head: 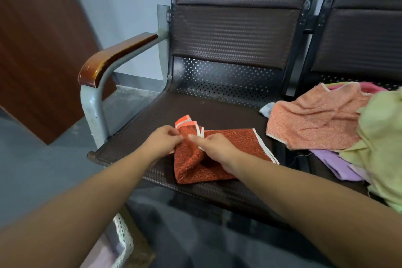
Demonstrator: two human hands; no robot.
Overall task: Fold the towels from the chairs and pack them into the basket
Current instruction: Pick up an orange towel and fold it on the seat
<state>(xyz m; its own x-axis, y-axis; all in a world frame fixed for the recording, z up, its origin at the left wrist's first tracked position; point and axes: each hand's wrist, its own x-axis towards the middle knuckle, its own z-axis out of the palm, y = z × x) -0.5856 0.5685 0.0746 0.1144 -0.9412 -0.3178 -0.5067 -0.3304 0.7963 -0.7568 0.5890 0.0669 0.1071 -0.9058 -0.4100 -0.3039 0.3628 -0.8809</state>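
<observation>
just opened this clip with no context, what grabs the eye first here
Two bare hands, left hand and right hand, pinch a rust-red textured towel with white trim at the middle of the dark mesh chair seat. To its right lies a loose heap topped by a pale orange towel and a yellow-green cloth.

The gripped rust-orange towel (pixel 235 143) is speckled and edged in white. Right of the grip lie a pale-orange towel (pixel 315 119), a yellow-green towel (pixel 382 137) and a lilac towel (pixel 335 163). Beneath it, the chair seat (pixel 217 109) is dark brown.
</observation>
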